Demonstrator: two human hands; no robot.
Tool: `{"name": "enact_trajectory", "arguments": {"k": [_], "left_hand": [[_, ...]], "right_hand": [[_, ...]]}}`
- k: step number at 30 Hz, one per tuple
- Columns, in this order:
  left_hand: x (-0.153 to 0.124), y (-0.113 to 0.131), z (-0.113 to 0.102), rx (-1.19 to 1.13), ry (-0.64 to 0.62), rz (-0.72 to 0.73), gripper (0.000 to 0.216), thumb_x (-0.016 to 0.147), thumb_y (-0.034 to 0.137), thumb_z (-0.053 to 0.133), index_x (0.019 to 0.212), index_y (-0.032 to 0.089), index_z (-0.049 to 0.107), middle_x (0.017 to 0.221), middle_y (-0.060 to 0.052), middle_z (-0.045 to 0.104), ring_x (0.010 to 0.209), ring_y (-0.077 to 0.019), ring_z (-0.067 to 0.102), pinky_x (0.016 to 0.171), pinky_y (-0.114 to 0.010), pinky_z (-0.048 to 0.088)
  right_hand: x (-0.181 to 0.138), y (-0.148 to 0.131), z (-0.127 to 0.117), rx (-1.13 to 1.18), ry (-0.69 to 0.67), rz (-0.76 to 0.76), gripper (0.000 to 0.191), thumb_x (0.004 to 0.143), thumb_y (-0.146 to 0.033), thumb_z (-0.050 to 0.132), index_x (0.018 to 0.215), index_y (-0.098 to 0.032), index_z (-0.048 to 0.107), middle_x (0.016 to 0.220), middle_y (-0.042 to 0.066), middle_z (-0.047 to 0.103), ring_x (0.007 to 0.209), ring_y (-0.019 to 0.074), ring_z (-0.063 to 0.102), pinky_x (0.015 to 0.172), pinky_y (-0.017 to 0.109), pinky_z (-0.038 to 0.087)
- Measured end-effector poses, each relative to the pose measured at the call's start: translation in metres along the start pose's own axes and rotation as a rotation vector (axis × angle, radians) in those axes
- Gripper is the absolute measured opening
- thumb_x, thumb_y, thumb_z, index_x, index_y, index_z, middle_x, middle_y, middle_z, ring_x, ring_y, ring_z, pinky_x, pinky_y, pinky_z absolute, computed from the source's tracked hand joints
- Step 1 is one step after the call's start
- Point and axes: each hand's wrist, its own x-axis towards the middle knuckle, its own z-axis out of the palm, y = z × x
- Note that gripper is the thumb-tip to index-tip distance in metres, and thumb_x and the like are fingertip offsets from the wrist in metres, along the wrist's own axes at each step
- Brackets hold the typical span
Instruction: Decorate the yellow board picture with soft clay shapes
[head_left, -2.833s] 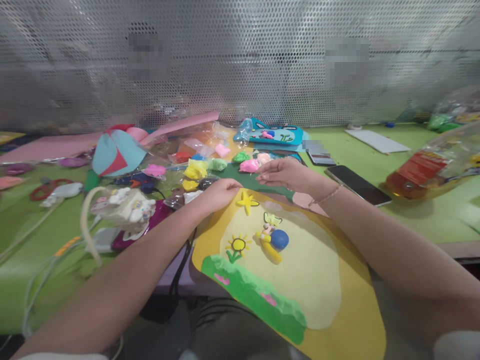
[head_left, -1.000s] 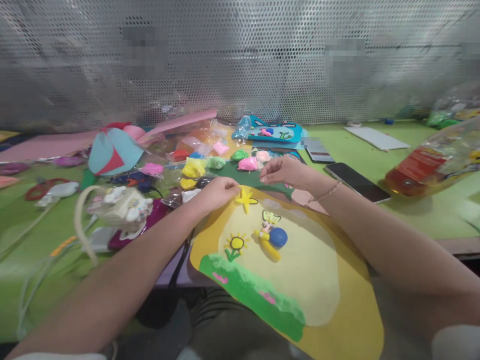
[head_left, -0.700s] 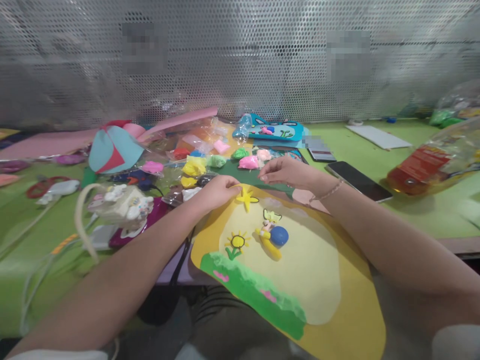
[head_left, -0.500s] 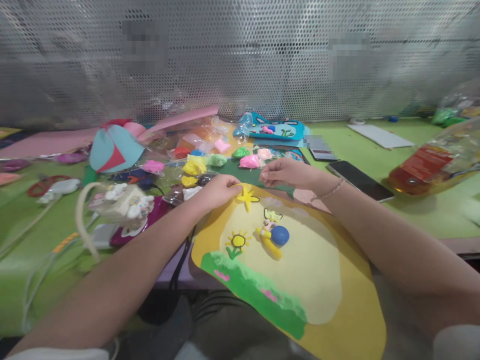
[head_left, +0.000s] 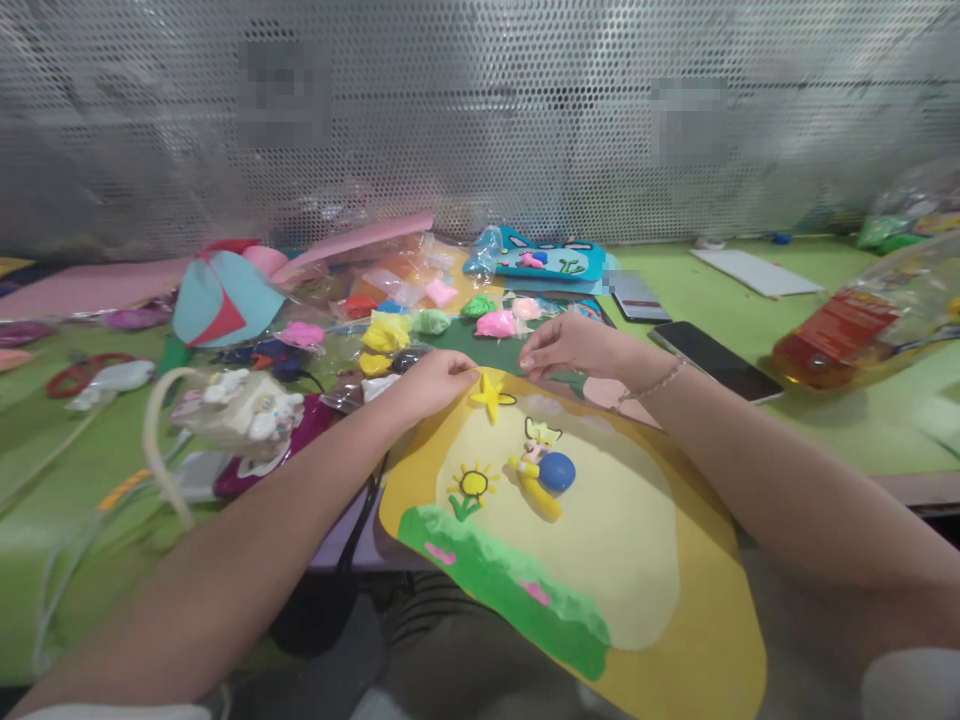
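A yellow paper sheet (head_left: 720, 600) with a pale cream middle lies tilted below my hands, its near end past the table edge. My left hand (head_left: 444, 382) is closed at its upper edge, fingertips beside a yellow clay star (head_left: 490, 396) with a dark-outlined petal shape. My right hand (head_left: 566, 345) hovers just above the top edge, thumb and fingers pinched; whatever they hold is too small to tell. Lower on the sheet are a clay figure with a blue ball-shaped part (head_left: 557, 472), a yellow clay flower (head_left: 474, 485) and a green grass strip (head_left: 510, 590).
Several bagged clay lumps, such as a pink one (head_left: 496, 324), lie beyond my hands. To the right are a black phone (head_left: 716, 360) and a bottle of amber liquid (head_left: 840, 335). Red-handled scissors (head_left: 75, 375) and cables lie left. A perforated metal panel (head_left: 480, 110) stands behind.
The whole view has shifted slightly. My hands keep nearly the same places over the sheet's top edge, and the clay pieces stay where they were.
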Motion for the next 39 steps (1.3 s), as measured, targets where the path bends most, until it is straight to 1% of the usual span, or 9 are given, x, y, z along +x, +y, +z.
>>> {"name": "enact_trajectory", "arguments": {"k": [4,8,11,14,19,24,28,35,39], "left_hand": [[0.000,0.000,0.000,-0.022,-0.010,-0.017,0.026,0.075,0.038,0.052,0.079,0.016,0.066,0.079,-0.004,0.069,0.069,-0.0163,0.060,0.060,-0.025,0.042],[0.001,-0.003,0.000,-0.007,-0.025,-0.007,0.029,0.074,0.040,0.053,0.081,0.016,0.067,0.080,-0.005,0.069,0.068,-0.0162,0.059,0.060,-0.026,0.042],[0.000,-0.002,0.000,-0.013,-0.031,-0.010,0.029,0.074,0.040,0.053,0.080,0.016,0.066,0.079,-0.004,0.069,0.068,-0.0163,0.060,0.059,-0.025,0.042],[-0.001,0.000,-0.001,-0.008,-0.033,-0.009,0.027,0.074,0.038,0.052,0.079,0.016,0.066,0.077,-0.004,0.069,0.066,-0.0157,0.059,0.058,-0.025,0.041],[-0.003,0.005,-0.002,-0.025,-0.037,-0.025,0.023,0.074,0.035,0.052,0.076,0.016,0.065,0.072,-0.002,0.066,0.062,-0.0138,0.056,0.058,-0.024,0.039],[-0.003,0.004,-0.002,-0.020,-0.044,-0.008,0.025,0.074,0.036,0.052,0.078,0.015,0.066,0.075,-0.004,0.067,0.064,-0.0147,0.056,0.059,-0.025,0.039],[-0.003,0.005,-0.002,-0.055,-0.070,-0.029,0.024,0.073,0.035,0.054,0.080,0.015,0.065,0.074,-0.003,0.067,0.063,-0.0141,0.056,0.058,-0.025,0.039],[-0.006,0.010,-0.003,-0.013,-0.032,-0.035,0.024,0.073,0.036,0.053,0.076,0.016,0.065,0.074,-0.004,0.067,0.064,-0.0155,0.057,0.056,-0.025,0.038],[-0.007,0.011,-0.003,-0.005,-0.029,-0.045,0.024,0.075,0.035,0.052,0.076,0.015,0.065,0.074,-0.004,0.067,0.062,-0.0143,0.055,0.056,-0.025,0.038]], "right_hand": [[0.000,0.002,0.001,0.036,-0.010,0.007,0.012,0.064,-0.025,0.079,0.071,-0.017,0.073,0.068,0.001,0.071,0.063,0.0093,0.065,0.066,0.021,0.054],[-0.001,-0.001,0.004,0.038,0.033,0.066,0.032,0.067,-0.044,0.076,0.056,-0.015,0.067,0.055,0.003,0.066,0.049,0.0086,0.060,0.049,0.018,0.050],[-0.002,-0.005,0.005,-0.016,0.054,0.086,0.041,0.070,-0.049,0.073,0.047,-0.016,0.062,0.042,0.001,0.057,0.040,0.0071,0.053,0.041,0.018,0.044],[-0.004,-0.007,0.004,-0.012,0.061,0.060,0.031,0.068,-0.042,0.076,0.053,-0.016,0.065,0.051,0.001,0.063,0.048,0.0084,0.058,0.050,0.020,0.050],[-0.005,-0.004,0.002,0.038,-0.026,0.018,0.012,0.063,-0.023,0.080,0.070,-0.017,0.073,0.066,0.001,0.071,0.065,0.0100,0.065,0.068,0.022,0.055],[-0.001,0.003,0.002,0.040,-0.061,0.071,0.020,0.064,-0.036,0.079,0.066,-0.017,0.072,0.066,0.002,0.071,0.058,0.0094,0.063,0.059,0.021,0.053],[0.001,0.003,0.002,0.023,-0.015,0.110,0.039,0.064,-0.052,0.075,0.052,-0.017,0.066,0.052,0.003,0.065,0.044,0.0084,0.056,0.044,0.020,0.047],[0.000,0.005,0.000,-0.003,-0.077,-0.006,0.017,0.060,-0.031,0.080,0.070,-0.020,0.073,0.066,-0.001,0.070,0.060,0.0085,0.062,0.059,0.020,0.050],[0.001,0.007,0.001,0.034,-0.076,0.042,0.020,0.060,-0.035,0.080,0.064,-0.018,0.070,0.061,0.000,0.068,0.058,0.0092,0.061,0.057,0.021,0.050]]}}
